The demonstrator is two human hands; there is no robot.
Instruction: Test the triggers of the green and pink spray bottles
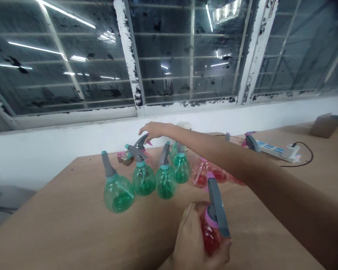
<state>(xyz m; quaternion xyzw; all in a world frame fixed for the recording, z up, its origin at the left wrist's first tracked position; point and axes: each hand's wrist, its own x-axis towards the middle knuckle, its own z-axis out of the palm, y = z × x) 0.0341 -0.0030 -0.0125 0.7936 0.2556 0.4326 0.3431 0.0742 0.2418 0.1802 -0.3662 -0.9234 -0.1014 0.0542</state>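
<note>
My left hand [189, 234] is wrapped round a spray bottle with red liquid [210, 237], near the front of the table. That bottle has a pink collar and a grey trigger head, and stands tilted. Crossing from the right, my right hand [155, 129] reaches to the back row, its fingers bent over the grey head of a pink-collared spray bottle [141, 141]. The body of that bottle is mostly hidden behind a green spray bottle [143, 182]. More green spray bottles stand beside it, such as one at the left [118, 195] and one in the middle [166, 182].
Several red spray bottles [199, 174] stand partly behind my right forearm. A white power strip [278, 150] with a black cable lies at the right of the wooden table [73, 225]. A brown box [325, 125] is farther right. Barred windows and a white wall close off the back.
</note>
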